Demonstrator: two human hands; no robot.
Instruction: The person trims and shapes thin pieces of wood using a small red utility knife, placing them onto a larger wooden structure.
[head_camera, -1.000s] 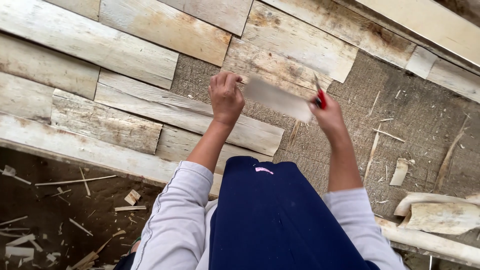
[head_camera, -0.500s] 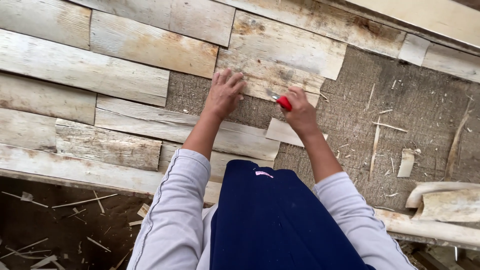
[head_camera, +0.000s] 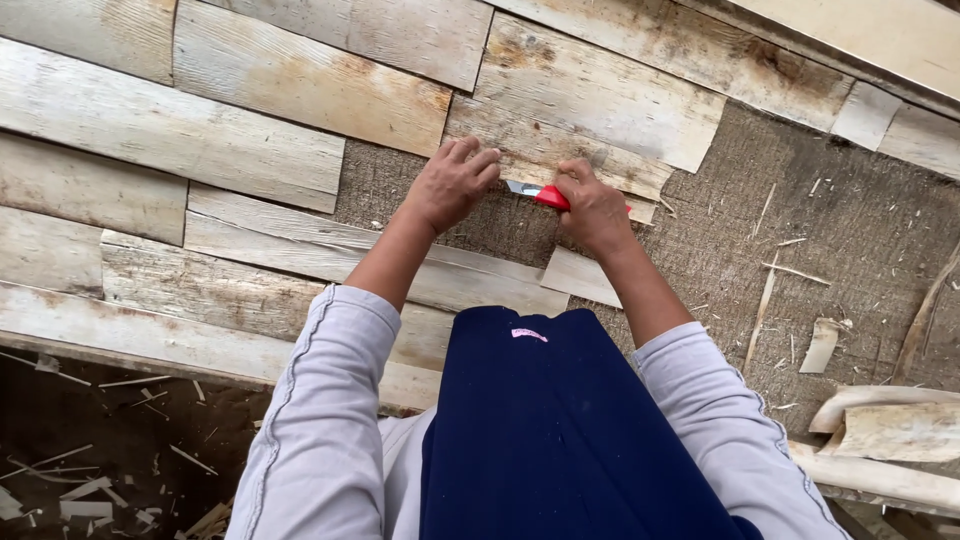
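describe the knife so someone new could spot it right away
Start at the brown fibrous mat covered with pale wood slats. Near its middle the person's two hands meet; the knife sits in the right hand, its blade pointing toward the left hand. Its bright red handle is the only red thing among the wood.

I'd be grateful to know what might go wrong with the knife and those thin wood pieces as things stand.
The red-handled knife in the right hand points its blade toward the left hand, which rests close by on the wood strip; a slip might cut the fingers. The strip's edge looks rough, so it might splinter. The loose piece below could slide underfoot.
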